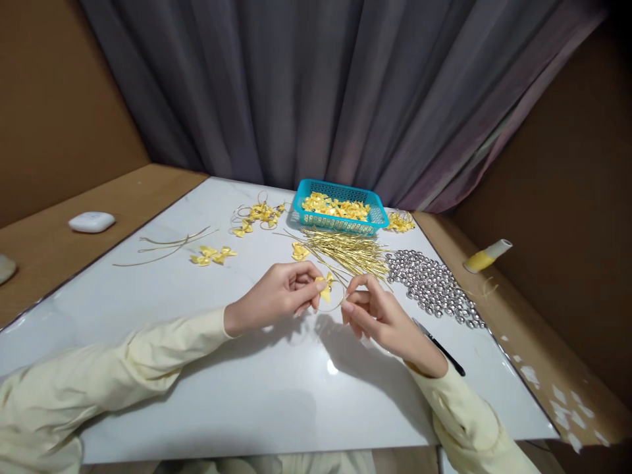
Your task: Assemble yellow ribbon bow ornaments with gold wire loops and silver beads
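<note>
My left hand (276, 296) is closed in a pinch on a small yellow ribbon bow (326, 285) just above the white tabletop (197, 368). My right hand (380, 316) is pinched on a thin gold wire (338, 304) that curves in a loop under the bow. The two hands meet at the middle of the table. A pile of gold wires (350, 250) lies just beyond them, and one loose bow (299, 251) sits beside that pile.
A blue basket (378, 214) of yellow bows stands at the back. Silver beads (434, 286) are heaped to the right, a dark pen-like tool (442, 349) near my right wrist. Finished bows on wire loops (259, 216), two bows (213, 255), loose wires (168, 245), a white device (91, 222) lie left.
</note>
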A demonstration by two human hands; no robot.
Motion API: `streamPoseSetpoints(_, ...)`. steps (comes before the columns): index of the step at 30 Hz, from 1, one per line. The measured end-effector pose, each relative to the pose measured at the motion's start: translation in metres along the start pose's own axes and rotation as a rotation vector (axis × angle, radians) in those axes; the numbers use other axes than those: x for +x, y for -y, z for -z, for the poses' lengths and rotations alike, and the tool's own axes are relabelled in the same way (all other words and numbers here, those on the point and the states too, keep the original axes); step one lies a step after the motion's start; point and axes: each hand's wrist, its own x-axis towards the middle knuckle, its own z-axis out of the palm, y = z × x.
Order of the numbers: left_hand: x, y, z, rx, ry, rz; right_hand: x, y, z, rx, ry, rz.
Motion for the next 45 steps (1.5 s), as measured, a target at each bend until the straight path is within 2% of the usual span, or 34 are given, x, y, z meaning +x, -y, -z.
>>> streamPoseSetpoints(5,0.001,0.001,0.004,-0.137,-0.024,0.010,0.002,-0.004,-0.006,-0.045,0.061,0.019)
streamPoseSetpoints(10,0.003,0.002,0.004,-0.200,-0.092,0.047,0.001,-0.006,-0.005,0.074,0.049,0.006)
streamPoseSetpoints(16,0.007,0.005,0.006,-0.220,-0.127,0.064,-0.005,0.009,0.003,0.198,0.228,0.014)
streamPoseSetpoints(20,0.009,0.007,0.007,-0.247,-0.143,0.088,-0.013,0.020,0.011,0.325,0.308,0.037)
streamPoseSetpoints(24,0.010,0.007,0.009,-0.255,-0.179,0.110,-0.018,0.022,0.016,0.291,0.332,0.089)
streamPoseSetpoints(28,0.014,0.009,0.012,-0.272,-0.208,0.125,-0.019,0.019,0.015,0.196,0.216,0.173)
streamPoseSetpoints(35,0.019,0.014,0.013,-0.275,-0.260,0.141,-0.018,0.017,0.012,0.085,-0.135,0.382)
streamPoseSetpoints(38,0.020,0.015,0.013,-0.282,-0.262,0.146,-0.021,0.016,0.013,0.063,-0.228,0.428)
streamPoseSetpoints(45,0.021,0.018,0.014,-0.295,-0.239,0.141,-0.027,0.018,0.025,-0.034,-0.406,0.650)
